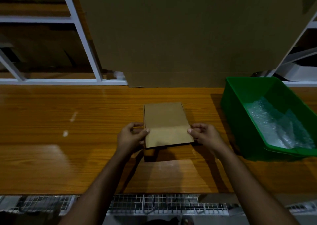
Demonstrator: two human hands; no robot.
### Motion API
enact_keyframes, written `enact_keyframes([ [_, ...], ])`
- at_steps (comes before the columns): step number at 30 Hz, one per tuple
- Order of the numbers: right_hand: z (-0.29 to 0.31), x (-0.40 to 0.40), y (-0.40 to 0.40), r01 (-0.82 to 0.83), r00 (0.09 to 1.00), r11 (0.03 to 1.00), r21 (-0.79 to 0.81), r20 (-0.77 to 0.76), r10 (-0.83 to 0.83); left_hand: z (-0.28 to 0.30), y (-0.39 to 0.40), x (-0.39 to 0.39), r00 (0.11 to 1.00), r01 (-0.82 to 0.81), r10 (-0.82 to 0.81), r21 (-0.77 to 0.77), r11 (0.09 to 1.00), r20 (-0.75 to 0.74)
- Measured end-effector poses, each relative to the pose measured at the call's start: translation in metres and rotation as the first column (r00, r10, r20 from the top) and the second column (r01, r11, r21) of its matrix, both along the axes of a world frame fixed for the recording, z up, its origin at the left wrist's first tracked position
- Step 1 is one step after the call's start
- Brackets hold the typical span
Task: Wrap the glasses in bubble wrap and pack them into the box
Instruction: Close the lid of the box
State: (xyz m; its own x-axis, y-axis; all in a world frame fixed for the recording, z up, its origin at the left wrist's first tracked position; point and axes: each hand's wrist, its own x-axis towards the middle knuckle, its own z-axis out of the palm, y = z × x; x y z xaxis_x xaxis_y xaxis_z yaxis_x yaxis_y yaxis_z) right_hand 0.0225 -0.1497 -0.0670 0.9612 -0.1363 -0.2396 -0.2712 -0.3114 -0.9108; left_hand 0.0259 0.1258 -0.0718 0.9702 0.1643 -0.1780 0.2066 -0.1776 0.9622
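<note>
A small brown cardboard box [165, 121] sits in the middle of the wooden table [68, 139], its lid flap folded over the top. My left hand [131, 135] pinches the flap's left edge with thumb on top. On the other side, my right hand [205, 135] pinches the right edge the same way. Clear bubble wrap [276, 127] lies crumpled inside a green plastic bin [240, 121] at the right. No glasses are visible; the inside of the box is hidden.
A large sheet of cardboard [180, 36] stands upright behind the table. White metal shelving [82, 36] holds cartons at the back left, more shelving at the back right. A wire mesh rack [163, 204] runs below the table's near edge.
</note>
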Motion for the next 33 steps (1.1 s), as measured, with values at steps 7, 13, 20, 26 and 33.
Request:
enact_keyframes([
  [7, -0.01, -0.006, 0.003, 0.116, 0.993, 0.982, 0.146, 0.0, -0.118, -0.009, -0.001, -0.012, 0.995, -0.049, 0.042, -0.073, 0.996, -0.09],
  [13, -0.014, -0.007, 0.004, 0.144, 0.99, 0.956, 0.255, -0.037, -0.139, -0.02, -0.003, -0.019, 0.984, -0.119, 0.092, -0.178, 0.977, -0.152],
  [20, -0.017, -0.013, 0.008, 0.161, 0.984, 0.964, 0.21, 0.034, -0.172, -0.016, -0.004, -0.028, 0.995, -0.078, 0.064, -0.178, 0.981, -0.082],
  [26, -0.018, -0.016, 0.008, 0.149, 0.982, 0.974, 0.172, 0.091, -0.167, -0.017, -0.004, -0.032, 0.996, -0.069, 0.059, -0.189, 0.98, -0.06],
  [33, -0.016, -0.017, 0.008, 0.142, 0.984, 0.968, 0.207, 0.078, -0.161, -0.016, -0.006, -0.035, 0.994, -0.089, 0.07, -0.261, 0.961, -0.081],
])
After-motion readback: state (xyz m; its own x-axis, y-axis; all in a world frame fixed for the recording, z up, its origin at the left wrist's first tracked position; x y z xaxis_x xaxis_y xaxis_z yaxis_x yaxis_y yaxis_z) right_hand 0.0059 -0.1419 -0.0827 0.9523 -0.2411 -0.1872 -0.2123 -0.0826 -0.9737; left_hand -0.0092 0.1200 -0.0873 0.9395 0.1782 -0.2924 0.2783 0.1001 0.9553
